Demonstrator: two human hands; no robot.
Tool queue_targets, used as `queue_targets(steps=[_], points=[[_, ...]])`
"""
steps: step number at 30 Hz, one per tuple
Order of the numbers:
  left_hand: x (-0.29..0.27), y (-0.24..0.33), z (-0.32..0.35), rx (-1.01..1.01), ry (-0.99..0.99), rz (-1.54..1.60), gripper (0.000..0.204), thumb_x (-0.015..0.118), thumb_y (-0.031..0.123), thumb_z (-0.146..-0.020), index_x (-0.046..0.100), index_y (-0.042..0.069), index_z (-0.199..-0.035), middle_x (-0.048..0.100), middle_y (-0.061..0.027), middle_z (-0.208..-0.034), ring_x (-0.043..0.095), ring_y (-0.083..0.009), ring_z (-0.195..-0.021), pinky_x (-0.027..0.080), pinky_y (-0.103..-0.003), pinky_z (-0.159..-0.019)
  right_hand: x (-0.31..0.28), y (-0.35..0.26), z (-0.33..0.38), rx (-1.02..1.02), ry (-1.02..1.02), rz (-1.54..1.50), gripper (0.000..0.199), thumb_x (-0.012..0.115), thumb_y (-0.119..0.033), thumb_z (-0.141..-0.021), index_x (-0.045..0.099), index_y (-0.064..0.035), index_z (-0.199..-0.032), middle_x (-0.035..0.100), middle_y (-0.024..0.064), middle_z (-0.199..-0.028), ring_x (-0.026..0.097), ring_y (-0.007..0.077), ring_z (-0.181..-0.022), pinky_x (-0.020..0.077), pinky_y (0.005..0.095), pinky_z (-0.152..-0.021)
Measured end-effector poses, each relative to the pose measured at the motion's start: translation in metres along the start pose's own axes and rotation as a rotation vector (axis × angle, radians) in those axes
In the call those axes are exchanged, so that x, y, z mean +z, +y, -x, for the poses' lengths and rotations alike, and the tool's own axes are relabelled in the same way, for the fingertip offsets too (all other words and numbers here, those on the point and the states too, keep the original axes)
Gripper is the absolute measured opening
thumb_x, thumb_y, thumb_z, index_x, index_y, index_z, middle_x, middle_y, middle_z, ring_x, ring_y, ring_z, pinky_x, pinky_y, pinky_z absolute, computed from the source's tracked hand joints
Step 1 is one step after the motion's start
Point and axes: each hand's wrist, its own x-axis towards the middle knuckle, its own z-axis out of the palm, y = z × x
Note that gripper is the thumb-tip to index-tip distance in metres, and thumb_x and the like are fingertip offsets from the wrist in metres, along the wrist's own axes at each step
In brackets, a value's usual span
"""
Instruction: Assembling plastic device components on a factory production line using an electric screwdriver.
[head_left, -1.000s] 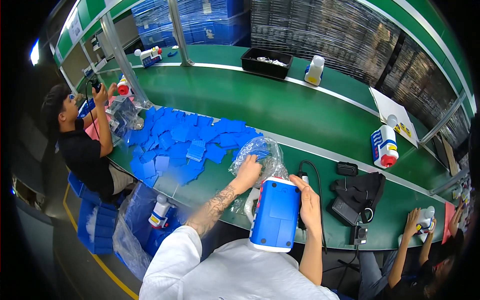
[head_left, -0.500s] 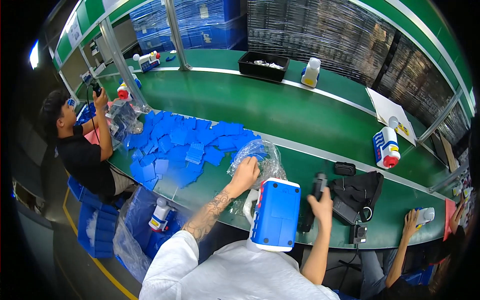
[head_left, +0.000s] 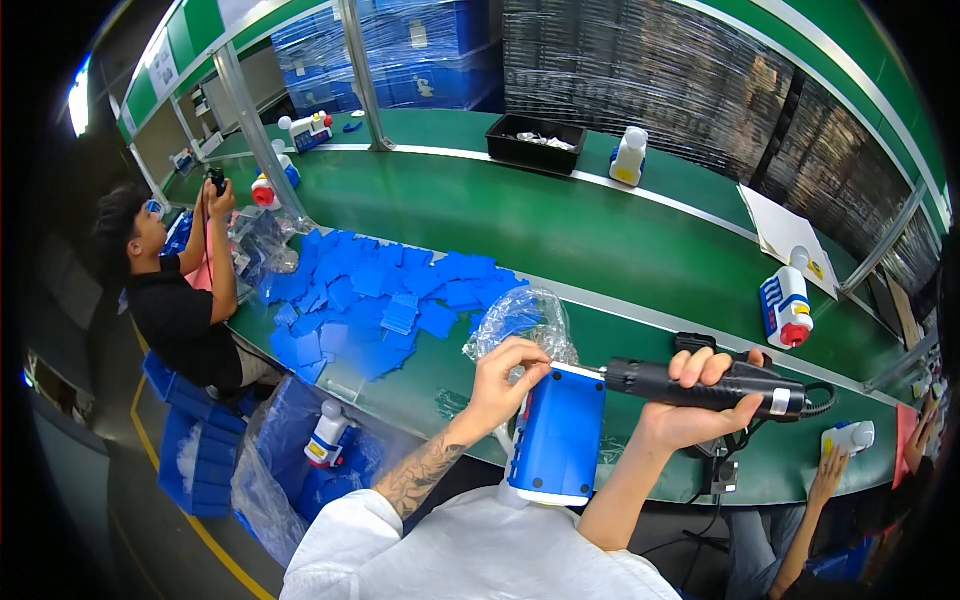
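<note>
My right hand [head_left: 705,395] is wrapped round a black electric screwdriver [head_left: 640,380], held level over the bench with its tip pointing left. The tip reaches the far edge of a white device with a blue panel [head_left: 562,440], which stands against my front. At that edge my left hand [head_left: 508,375] is closed in a pinch by the screwdriver tip; what sits between its fingertips is too small to tell. Dark round spots show at the panel's near corners. Beyond my left hand lies a clear plastic bag [head_left: 525,320] with blue pieces in it.
Blue flat plates [head_left: 380,290] lie heaped at left on the green bench [head_left: 400,190]. A black tray [head_left: 537,143] and white-and-blue devices [head_left: 785,305] stand farther back. A co-worker [head_left: 170,280] stands left; another person's hand [head_left: 828,472] touches a device at right. Blue bins [head_left: 200,450] are below.
My right hand has raised the screwdriver from beside the device and turned it level, tip leftward. My left hand has moved from the plastic bag to the device's far edge, fingers now pinched.
</note>
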Motion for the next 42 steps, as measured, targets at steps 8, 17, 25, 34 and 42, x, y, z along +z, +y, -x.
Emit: queue_targets(steps=[8, 17, 25, 34, 42], points=[[-0.013, 0.003, 0.004, 0.068, -0.008, -0.002, 0.01, 0.064, -0.001, -0.072, 0.061, 0.0, -0.081, 0.058, -0.0087, -0.083, 0.055, -0.0148, -0.066, 0.044, -0.026, -0.062, 0.017, 0.021, 0.028, -0.011, -0.268, 0.067, 0.051, 0.046, -0.051, -0.084, 0.036, -0.012, -0.116, 0.045, 0.0032, -0.062, 0.044, 0.0144, -0.049, 0.0395, 0.0277, -0.044], [-0.017, 0.006, 0.005, 0.03, -0.046, -0.019, 0.012, 0.063, -0.005, -0.071, 0.061, -0.002, -0.082, 0.058, -0.0101, -0.085, 0.056, -0.0188, -0.079, 0.044, -0.028, -0.07, 0.019, 0.024, 0.03, 0.011, -0.31, 0.103, 0.052, 0.048, -0.051, -0.084, 0.035, -0.0122, -0.117, 0.047, 0.0039, -0.063, 0.047, 0.0152, -0.049, 0.0408, 0.0283, -0.043], [-0.015, 0.011, 0.005, 0.0, -0.051, -0.02, 0.012, 0.064, -0.003, -0.07, 0.063, 0.0, -0.082, 0.058, -0.0098, -0.083, 0.055, -0.0192, -0.079, 0.044, -0.028, -0.071, 0.02, 0.022, 0.03, 0.001, -0.336, 0.145, 0.053, 0.048, -0.049, -0.084, 0.035, -0.0099, -0.117, 0.046, 0.0051, -0.063, 0.046, 0.0162, -0.049, 0.0411, 0.0298, -0.044], [-0.002, 0.012, 0.006, 0.118, -0.166, -0.287, 0.019, 0.072, 0.013, -0.064, 0.067, 0.01, -0.083, 0.05, -0.0096, -0.098, 0.043, -0.0278, -0.098, 0.037, -0.037, -0.085, 0.029, 0.027, 0.026, -0.017, -0.42, 0.447, 0.045, 0.057, -0.025, -0.085, 0.036, 0.0022, -0.114, 0.05, 0.009, -0.065, 0.05, 0.0162, -0.051, 0.0452, 0.029, -0.048], [-0.002, 0.008, 0.008, 0.098, -0.26, -0.37, 0.027, 0.073, 0.022, -0.062, 0.067, 0.011, -0.086, 0.044, -0.0133, -0.108, 0.037, -0.032, -0.105, 0.033, -0.04, -0.091, 0.028, 0.035, 0.026, 0.042, -0.386, 0.588, 0.035, 0.057, -0.014, -0.084, 0.041, 0.0043, -0.109, 0.051, 0.0074, -0.062, 0.051, 0.0141, -0.05, 0.0444, 0.0267, -0.049]])
